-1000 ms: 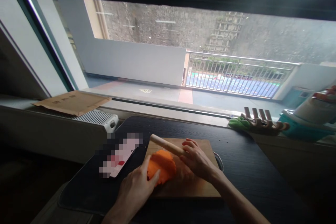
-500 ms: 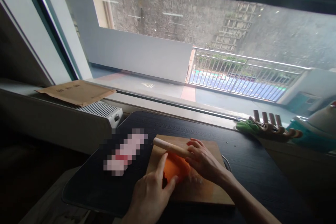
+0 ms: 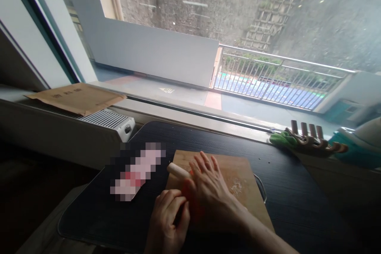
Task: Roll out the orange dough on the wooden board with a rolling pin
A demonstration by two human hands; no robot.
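My right hand (image 3: 210,180) lies flat over the rolling pin (image 3: 177,170), its fingers stretched and spread. Only the pin's left end shows; the rest is under the hand. Beneath and beside the right hand is a piece of orange dough (image 3: 195,207), mostly hidden and in shadow. My left hand (image 3: 170,219) is closed just left of the dough, fingers curled in towards the thumb; whether it pinches the dough edge is hidden. Under all this lies a wooden board (image 3: 242,170), dusted with white powder (image 3: 236,186) on the right.
The board rests on a dark table (image 3: 143,222). A blurred pinkish item (image 3: 139,170) lies to its left. On the sill stand a rack with wooden prongs (image 3: 312,143), a green cloth (image 3: 282,139) and a teal container (image 3: 360,152). A brown envelope (image 3: 80,98) lies on the radiator (image 3: 104,121).
My right hand has flattened over the rolling pin, which now reaches less far from the hand. The left hand has drawn down and its fingers have curled shut. The dough is more covered.
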